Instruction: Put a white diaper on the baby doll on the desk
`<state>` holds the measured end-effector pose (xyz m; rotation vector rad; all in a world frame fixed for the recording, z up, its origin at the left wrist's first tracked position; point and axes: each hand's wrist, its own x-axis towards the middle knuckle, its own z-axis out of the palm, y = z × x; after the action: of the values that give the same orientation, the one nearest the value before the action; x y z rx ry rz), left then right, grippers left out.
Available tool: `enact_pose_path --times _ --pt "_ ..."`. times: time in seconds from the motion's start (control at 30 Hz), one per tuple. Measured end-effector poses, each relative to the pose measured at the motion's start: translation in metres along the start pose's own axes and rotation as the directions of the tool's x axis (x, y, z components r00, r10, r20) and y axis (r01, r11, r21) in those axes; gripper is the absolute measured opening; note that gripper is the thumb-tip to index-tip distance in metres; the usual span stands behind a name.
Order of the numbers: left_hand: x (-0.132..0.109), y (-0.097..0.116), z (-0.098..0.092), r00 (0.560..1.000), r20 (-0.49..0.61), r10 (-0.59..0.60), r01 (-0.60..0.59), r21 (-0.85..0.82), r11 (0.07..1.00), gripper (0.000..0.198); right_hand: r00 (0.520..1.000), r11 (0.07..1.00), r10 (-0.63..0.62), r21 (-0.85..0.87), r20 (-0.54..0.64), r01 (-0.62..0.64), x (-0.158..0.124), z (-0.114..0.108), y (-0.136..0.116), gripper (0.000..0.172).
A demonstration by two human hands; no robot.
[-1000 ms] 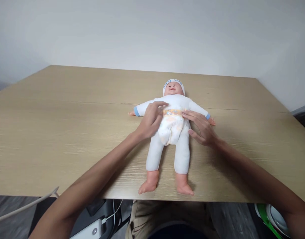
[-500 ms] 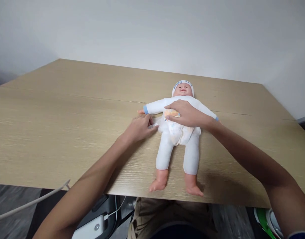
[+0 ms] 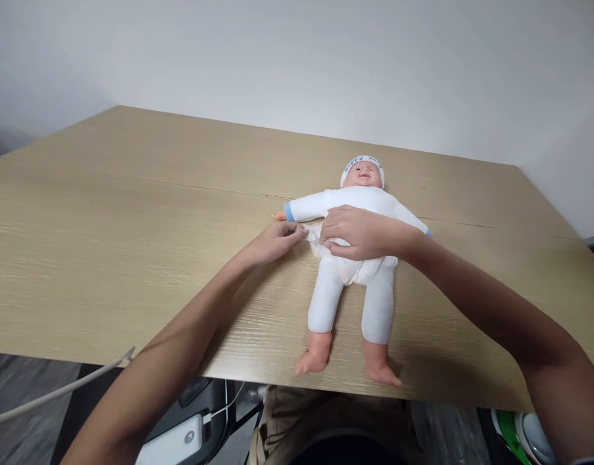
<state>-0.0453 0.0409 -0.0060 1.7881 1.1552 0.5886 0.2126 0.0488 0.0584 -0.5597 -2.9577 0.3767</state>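
Observation:
A baby doll [image 3: 326, 305] in a white suit and a lettered white cap lies face up on the table, feet toward me. Around its hips is a white diaper [image 3: 355, 271]. My left hand [image 3: 277, 242] pinches the diaper's side wing [image 3: 313, 232], drawn out to the left of the doll's waist. My right hand [image 3: 360, 231] rests over the front of the diaper, its bent fingers gripping the front panel close to that wing. Most of the panel is hidden under this hand.
The wooden table [image 3: 132, 258] has its near edge just past the doll's feet. A pale cable [image 3: 68, 389] runs at the lower left. Below the edge are a white power bank [image 3: 173, 444] with a cord and a green and white object [image 3: 512, 436].
My right hand has gone from lying flat to bent fingers, covering the diaper's printed front. My left hand has lifted the wing slightly toward it. The view has shifted a little.

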Motion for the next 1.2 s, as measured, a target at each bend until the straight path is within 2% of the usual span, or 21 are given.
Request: enact_pose_path --times 0.13,0.2,0.27,0.33,0.4,0.47,0.5,0.57,0.7,0.83,0.9,0.93,1.0,1.07,1.2 --pt "0.007 0.007 0.004 0.995 -0.083 0.056 -0.066 -0.124 0.99 0.054 0.997 0.997 0.074 -0.016 -0.025 -0.074 0.001 0.009 0.004 0.041" --pt "0.01 0.011 0.007 0.991 -0.102 0.091 -0.106 -0.154 0.982 0.054 0.994 0.997 0.075 0.03 -0.082 -0.073 0.0 0.01 0.004 0.045" --pt "0.014 0.015 0.01 0.986 -0.116 0.119 -0.137 -0.171 0.976 0.053 0.981 0.996 0.079 0.058 -0.177 -0.07 -0.006 0.009 0.004 0.041" --pt "0.018 0.02 0.014 0.982 -0.131 0.138 -0.16 -0.18 0.97 0.053 0.937 0.993 0.116 0.058 -0.331 -0.102 -0.014 0.009 0.004 0.034" --pt "0.024 0.026 0.02 0.979 -0.141 0.144 -0.169 -0.187 0.968 0.055 0.85 0.979 0.205 0.094 -0.485 -0.183 -0.023 0.011 0.005 0.029" --pt "0.03 0.034 0.029 0.978 -0.145 0.148 -0.176 -0.204 0.963 0.056 0.767 0.943 0.333 0.181 -0.548 -0.28 -0.029 0.015 0.007 0.032" --pt "0.032 0.037 0.034 0.978 -0.145 0.149 -0.178 -0.216 0.96 0.055 0.749 0.919 0.394 0.232 -0.532 -0.318 -0.031 0.016 0.008 0.036" --pt "0.036 0.042 0.047 0.977 -0.15 0.148 -0.182 -0.246 0.952 0.05 0.744 0.876 0.477 0.32 -0.468 -0.361 -0.032 0.019 0.01 0.045" --pt "0.036 0.039 0.066 0.951 -0.224 0.215 -0.271 -0.26 0.927 0.043 0.742 0.829 0.528 0.441 -0.413 -0.344 -0.029 0.021 0.01 0.056" --pt "0.031 0.023 0.072 0.852 -0.281 0.442 -0.479 -0.077 0.875 0.039 0.714 0.797 0.578 0.461 -0.394 -0.391 -0.024 0.022 0.005 0.06" --pt "0.03 0.017 0.072 0.802 -0.272 0.531 -0.548 0.017 0.836 0.037 0.698 0.781 0.605 0.459 -0.384 -0.424 -0.022 0.023 0.003 0.059" --pt "0.029 0.015 0.072 0.791 -0.268 0.55 -0.564 0.03 0.825 0.037 0.694 0.776 0.612 0.456 -0.379 -0.435 -0.021 0.023 0.004 0.057" --pt "0.028 0.013 0.072 0.801 -0.26 0.54 -0.56 -0.004 0.828 0.037 0.699 0.776 0.611 0.455 -0.372 -0.436 -0.022 0.023 0.006 0.048" --pt "0.027 0.013 0.073 0.825 -0.259 0.502 -0.534 -0.07 0.843 0.036 0.728 0.783 0.59 0.469 -0.351 -0.408 -0.024 0.022 0.01 0.039" --pt "0.027 0.012 0.076 0.838 -0.291 0.462 -0.521 -0.172 0.836 0.046 0.772 0.772 0.562 0.522 -0.296 -0.363 -0.031 0.017 0.016 0.033"
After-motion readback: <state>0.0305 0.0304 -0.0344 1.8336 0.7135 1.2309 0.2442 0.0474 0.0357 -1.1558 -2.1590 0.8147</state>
